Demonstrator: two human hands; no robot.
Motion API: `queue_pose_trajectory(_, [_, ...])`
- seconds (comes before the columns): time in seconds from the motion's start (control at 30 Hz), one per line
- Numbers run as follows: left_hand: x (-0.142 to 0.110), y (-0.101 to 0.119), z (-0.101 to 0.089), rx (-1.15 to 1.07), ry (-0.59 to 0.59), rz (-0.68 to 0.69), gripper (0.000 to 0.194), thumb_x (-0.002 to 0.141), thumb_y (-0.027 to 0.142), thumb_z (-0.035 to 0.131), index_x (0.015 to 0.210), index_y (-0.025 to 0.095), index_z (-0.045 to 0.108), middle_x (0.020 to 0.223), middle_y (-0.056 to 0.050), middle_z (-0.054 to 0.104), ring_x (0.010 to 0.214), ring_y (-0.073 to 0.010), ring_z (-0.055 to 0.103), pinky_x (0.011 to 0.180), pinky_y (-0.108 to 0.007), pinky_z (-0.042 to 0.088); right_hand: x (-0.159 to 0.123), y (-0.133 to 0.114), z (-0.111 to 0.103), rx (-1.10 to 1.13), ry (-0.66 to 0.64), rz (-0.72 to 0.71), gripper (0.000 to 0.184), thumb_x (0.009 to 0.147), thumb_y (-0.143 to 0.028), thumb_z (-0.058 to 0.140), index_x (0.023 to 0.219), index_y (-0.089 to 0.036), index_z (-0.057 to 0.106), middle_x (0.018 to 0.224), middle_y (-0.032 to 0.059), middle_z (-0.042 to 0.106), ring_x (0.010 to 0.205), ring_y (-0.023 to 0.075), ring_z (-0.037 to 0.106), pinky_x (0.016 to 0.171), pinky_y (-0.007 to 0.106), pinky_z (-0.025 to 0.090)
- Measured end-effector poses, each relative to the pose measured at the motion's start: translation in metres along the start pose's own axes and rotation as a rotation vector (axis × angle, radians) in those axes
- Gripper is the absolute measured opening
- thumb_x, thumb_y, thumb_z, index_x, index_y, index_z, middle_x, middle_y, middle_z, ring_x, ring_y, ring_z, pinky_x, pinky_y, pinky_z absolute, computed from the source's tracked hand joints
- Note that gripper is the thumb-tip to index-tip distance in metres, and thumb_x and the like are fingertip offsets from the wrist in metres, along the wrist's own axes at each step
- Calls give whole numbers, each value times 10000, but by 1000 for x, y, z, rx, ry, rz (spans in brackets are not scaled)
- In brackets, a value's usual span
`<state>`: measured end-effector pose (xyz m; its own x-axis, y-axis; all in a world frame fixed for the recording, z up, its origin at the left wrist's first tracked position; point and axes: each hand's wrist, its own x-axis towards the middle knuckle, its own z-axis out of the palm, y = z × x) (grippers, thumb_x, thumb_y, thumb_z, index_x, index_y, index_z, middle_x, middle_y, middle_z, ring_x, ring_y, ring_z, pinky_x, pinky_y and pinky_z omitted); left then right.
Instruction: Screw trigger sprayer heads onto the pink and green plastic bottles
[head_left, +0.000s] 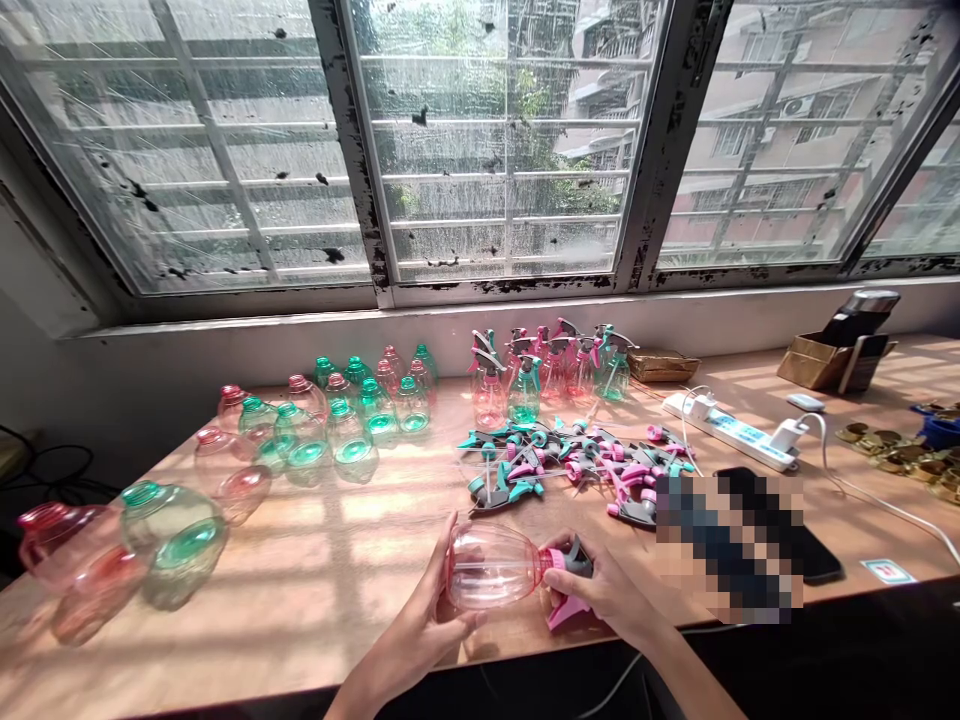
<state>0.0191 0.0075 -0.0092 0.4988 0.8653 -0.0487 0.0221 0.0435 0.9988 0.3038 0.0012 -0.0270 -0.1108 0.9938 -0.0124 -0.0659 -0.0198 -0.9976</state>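
A clear pink bottle (495,568) lies on its side in the air over the table's front edge, its neck towards the right. My left hand (435,610) is closed around the bottle's base end. At the neck, my right hand (600,590) grips a pink and grey spray head (566,565), whose trigger points down. The spray head sits on the bottle's mouth; whether it is screwed tight I cannot tell. Just beyond my hands lies a pile of loose pink, teal and grey spray heads (574,460).
Open pink and green bottles (352,440) stand on the left of the wooden table (300,570). Several bottles with spray heads (551,370) stand by the window wall. To the right are a power strip (731,432), a black phone (814,540), a cardboard box (814,360) and brass-coloured parts (892,450).
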Motion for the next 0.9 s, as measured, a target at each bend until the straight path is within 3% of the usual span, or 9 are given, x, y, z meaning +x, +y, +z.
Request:
queue_pose_trajectory(0.3, [-1,-4,-2,-18,-29,-38,1113,920,448,809,1725,359,46,1832,-76,173,1667,-381,180,1347,-544,217,0,4,1,30,-31,21,523,721,-604,921,943,-220,644,692,-31,711,620,213,690,624,352,555])
queue_pose_trajectory(0.43, [-1,-5,-2,-20,-17,-4,1098,932,437,798,1719,385,35,1848,-25,65,1688,-357,58,1368,-524,118,1,7,0,28,-26,22,518,739,-592,915,966,-210,647,695,-23,713,627,213,683,638,347,536])
queue_pose_trajectory(0.53, [-1,-3,-2,-13,-14,25,1030,964,441,761,1714,408,57,1845,5,99,1694,-321,5,1375,-489,79,1,5,-2,-8,-24,17,494,748,-569,917,965,-197,675,731,-15,707,665,210,676,656,334,517])
queue_pose_trajectory(0.67, [-1,-1,-3,-2,-11,20,1087,933,420,808,1713,415,51,1844,-12,105,1689,-348,58,1371,-521,110,1,4,-2,-10,-14,14,488,727,-555,933,947,-195,687,752,-19,686,676,203,656,664,332,516])
queue_pose_trajectory(0.9, [-2,-3,-2,-24,-12,-22,1194,886,485,844,1730,313,17,1839,-115,99,1675,-401,127,1344,-542,224,1,7,1,21,-13,-7,498,688,-556,952,929,-206,692,778,-7,709,677,216,669,666,353,554])
